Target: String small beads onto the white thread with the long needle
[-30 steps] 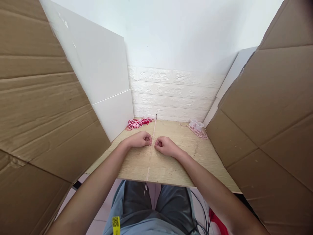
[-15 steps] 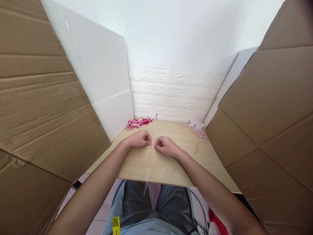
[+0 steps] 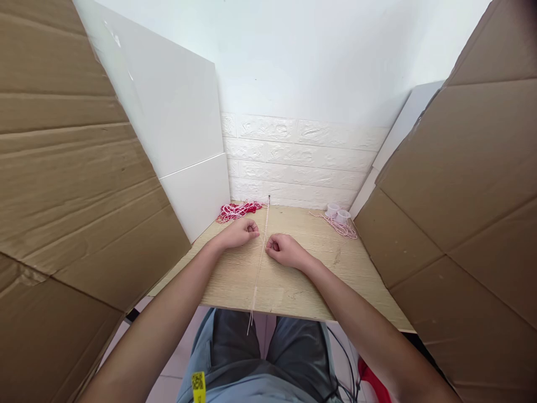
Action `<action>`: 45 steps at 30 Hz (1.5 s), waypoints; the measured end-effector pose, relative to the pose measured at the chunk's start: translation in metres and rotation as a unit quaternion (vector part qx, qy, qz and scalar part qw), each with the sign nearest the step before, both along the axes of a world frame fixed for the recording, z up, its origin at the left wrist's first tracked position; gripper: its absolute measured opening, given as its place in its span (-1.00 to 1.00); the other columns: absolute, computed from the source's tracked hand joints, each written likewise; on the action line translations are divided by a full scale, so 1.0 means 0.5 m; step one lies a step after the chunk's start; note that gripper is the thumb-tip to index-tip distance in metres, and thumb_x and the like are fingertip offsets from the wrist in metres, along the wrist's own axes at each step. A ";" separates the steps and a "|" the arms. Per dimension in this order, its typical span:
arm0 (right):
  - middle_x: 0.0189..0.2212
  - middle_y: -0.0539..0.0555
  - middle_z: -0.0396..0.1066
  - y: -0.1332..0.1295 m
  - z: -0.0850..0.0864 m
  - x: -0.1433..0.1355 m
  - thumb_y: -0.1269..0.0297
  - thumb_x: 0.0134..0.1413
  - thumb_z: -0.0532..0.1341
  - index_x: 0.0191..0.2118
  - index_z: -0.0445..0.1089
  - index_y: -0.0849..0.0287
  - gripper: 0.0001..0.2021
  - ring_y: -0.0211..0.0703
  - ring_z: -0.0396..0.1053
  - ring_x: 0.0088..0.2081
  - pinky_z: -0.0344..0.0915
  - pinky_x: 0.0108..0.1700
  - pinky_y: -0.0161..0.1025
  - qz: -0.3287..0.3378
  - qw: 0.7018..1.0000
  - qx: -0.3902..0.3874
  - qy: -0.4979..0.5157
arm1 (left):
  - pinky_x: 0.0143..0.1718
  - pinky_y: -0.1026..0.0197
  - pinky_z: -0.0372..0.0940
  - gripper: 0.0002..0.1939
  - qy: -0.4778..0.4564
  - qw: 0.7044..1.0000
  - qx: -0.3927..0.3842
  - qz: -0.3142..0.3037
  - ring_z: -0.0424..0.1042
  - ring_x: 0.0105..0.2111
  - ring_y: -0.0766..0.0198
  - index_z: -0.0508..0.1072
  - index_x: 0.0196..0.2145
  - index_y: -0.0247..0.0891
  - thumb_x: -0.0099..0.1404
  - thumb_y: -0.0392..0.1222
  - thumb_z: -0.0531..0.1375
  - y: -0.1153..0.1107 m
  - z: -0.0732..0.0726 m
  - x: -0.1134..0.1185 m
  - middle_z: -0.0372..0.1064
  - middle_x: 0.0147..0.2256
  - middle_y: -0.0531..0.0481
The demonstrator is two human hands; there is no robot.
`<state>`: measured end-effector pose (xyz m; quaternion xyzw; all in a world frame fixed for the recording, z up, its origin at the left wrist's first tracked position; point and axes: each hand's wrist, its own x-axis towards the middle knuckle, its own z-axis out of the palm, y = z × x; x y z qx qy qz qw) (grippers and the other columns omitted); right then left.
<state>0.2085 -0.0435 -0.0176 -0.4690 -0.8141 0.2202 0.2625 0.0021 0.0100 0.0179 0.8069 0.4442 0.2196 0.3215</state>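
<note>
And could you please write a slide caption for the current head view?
Left hand and right hand flank a pale cord stretched across the wooden tabletop, red-and-white string heaped behind.

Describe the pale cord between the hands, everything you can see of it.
The cord looks like thin, pale pinkish textile. It runs nearly straight, slightly slanted, from a small dark fixing by the wall over the tabletop, between the left hand and right hand. Its near end splits into loose strands hanging past the edge. Whether fingers touch it is unclear.
</note>
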 end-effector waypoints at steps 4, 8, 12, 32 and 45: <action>-0.50 -0.05 0.34 -0.003 0.003 0.001 0.41 0.07 0.17 -0.31 0.36 0.18 -0.95 -0.31 0.24 -0.47 0.04 -0.42 -0.35 0.004 1.000 -0.012 0.002 | -0.50 0.26 0.03 -0.78 -0.020 1.000 -0.022 -0.001 0.17 -0.53 0.34 0.43 -0.43 -0.27 0.11 -0.05 0.21 -0.003 0.008 -0.002 0.23 -0.54 0.10; -0.52 -0.09 0.32 -0.007 0.007 0.002 0.38 0.08 0.18 -0.20 0.29 0.16 -0.86 -0.30 0.25 -0.48 0.04 -0.41 -0.35 -0.008 1.000 -0.027 0.012 | -0.54 0.27 -0.03 -0.76 -0.053 0.996 -0.066 -0.012 0.11 -0.58 0.37 0.43 -0.43 -0.27 0.09 -0.02 0.24 -0.009 0.020 -0.005 0.16 -0.59 0.13; -0.53 -0.13 0.33 -0.006 0.007 0.004 0.34 0.07 0.22 -0.05 0.22 0.13 -0.70 -0.26 0.27 -0.48 0.03 -0.39 -0.34 -0.043 0.999 -0.032 0.007 | -0.50 0.27 0.01 -0.73 -0.079 0.994 -0.072 -0.029 0.15 -0.53 0.36 0.44 -0.44 -0.28 0.05 0.00 0.28 -0.007 0.024 -0.008 0.21 -0.56 0.10; -0.49 -0.06 0.35 0.008 0.008 0.012 0.37 0.06 0.15 -0.27 0.33 0.18 -0.91 -0.29 0.24 -0.46 0.12 -0.38 -0.35 -0.054 0.991 -0.014 0.124 | -0.09 0.12 0.21 -0.73 -0.176 0.980 -0.092 -0.027 0.37 -0.17 0.13 0.33 -0.61 -0.28 0.03 -0.06 0.26 -0.010 0.036 -0.009 0.47 -0.27 -0.07; -0.53 -0.04 0.40 0.001 0.023 0.001 0.41 -0.14 0.13 -0.38 0.29 0.19 -0.89 -0.24 0.40 -0.45 0.22 -0.36 -0.33 0.001 0.948 -0.114 0.298 | -0.22 0.12 0.18 -0.84 -0.198 0.967 -0.138 -0.077 0.42 -0.27 0.14 0.31 -0.63 -0.26 0.02 -0.18 0.19 -0.015 0.036 -0.007 0.51 -0.42 -0.10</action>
